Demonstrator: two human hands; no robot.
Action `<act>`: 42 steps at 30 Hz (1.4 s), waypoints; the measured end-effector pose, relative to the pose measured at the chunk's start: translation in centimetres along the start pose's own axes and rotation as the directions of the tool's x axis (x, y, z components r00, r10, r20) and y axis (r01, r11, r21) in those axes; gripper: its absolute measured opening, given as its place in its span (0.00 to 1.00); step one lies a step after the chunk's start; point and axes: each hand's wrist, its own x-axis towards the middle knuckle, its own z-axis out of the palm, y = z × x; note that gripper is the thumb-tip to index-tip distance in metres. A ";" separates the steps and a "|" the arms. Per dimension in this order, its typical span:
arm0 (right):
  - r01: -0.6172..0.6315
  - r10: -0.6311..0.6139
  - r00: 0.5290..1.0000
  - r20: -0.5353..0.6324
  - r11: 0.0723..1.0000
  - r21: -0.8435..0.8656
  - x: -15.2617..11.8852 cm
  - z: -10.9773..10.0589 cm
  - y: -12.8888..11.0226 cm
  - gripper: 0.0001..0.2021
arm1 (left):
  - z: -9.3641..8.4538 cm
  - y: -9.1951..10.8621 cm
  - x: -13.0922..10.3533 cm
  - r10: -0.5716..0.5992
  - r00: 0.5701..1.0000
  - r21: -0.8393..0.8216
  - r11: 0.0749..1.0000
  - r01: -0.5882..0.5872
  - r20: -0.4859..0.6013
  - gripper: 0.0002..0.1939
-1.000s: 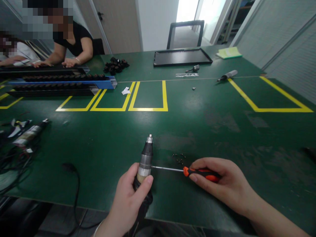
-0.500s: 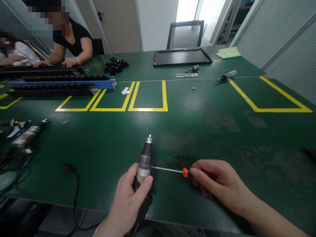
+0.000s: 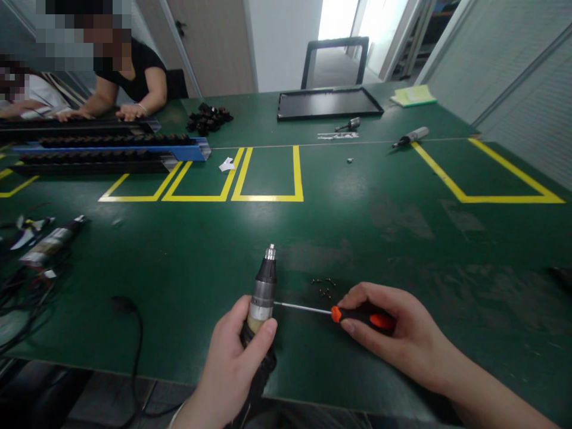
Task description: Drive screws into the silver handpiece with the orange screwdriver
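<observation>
My left hand (image 3: 236, 351) is wrapped round the lower body of a cylindrical power tool (image 3: 263, 292), whose metal nose points away from me. In my right hand (image 3: 393, 328) is a screwdriver (image 3: 357, 317) with a black and orange handle, held between thumb and fingers. Its thin shaft reaches left, and the tip meets the side of the tool's metal collar. Several small screws (image 3: 325, 292) lie on the green table (image 3: 330, 226) just beyond the shaft.
At the far left a person (image 3: 129, 77) rests both hands by long black and blue rails (image 3: 196, 149). Another tool (image 3: 53, 241) lies among cables at the left. Further back are black parts (image 3: 209, 118), a black tray (image 3: 330, 104) and a grey-handled screwdriver (image 3: 411, 137).
The fingers of my right hand have opened up around the screwdriver handle and shifted, so more of the handle shows. My left hand and the tool have stayed in place.
</observation>
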 end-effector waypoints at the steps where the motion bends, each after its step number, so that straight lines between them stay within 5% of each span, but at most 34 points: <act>1: 0.002 -0.002 1.000 0.021 1.000 -0.009 0.0 0.0 0.0 0.07 | 0.0 0.0 0.0 0.001 1.000 0.003 1.000 -0.001 0.001 0.16; 7: -0.008 0.021 0.997 0.075 0.987 -0.162 0.1 0.2 0.4 0.22 | 0.1 -0.2 0.0 0.002 1.000 -0.002 1.000 -0.002 -0.002 0.16; 17: 0.009 -0.013 0.999 -0.044 0.997 -0.080 0.0 -0.2 -0.4 0.04 | -0.1 0.1 0.1 0.012 1.000 0.013 1.000 -0.012 0.019 0.15; 26: 0.068 -0.065 0.998 0.025 0.986 -0.153 0.0 -0.1 0.5 0.17 | -0.1 0.4 0.1 0.013 1.000 0.014 1.000 -0.013 0.007 0.15; 35: 0.099 -0.103 0.992 -0.068 0.993 -0.062 0.0 -0.2 0.1 0.02 | -0.1 -0.2 -0.1 0.020 1.000 0.003 1.000 -0.020 0.011 0.15; 42: 0.056 -0.056 0.998 -0.017 0.998 -0.020 0.2 -0.2 0.0 0.08 | -0.2 0.2 0.1 0.018 1.000 0.011 1.000 -0.018 0.016 0.14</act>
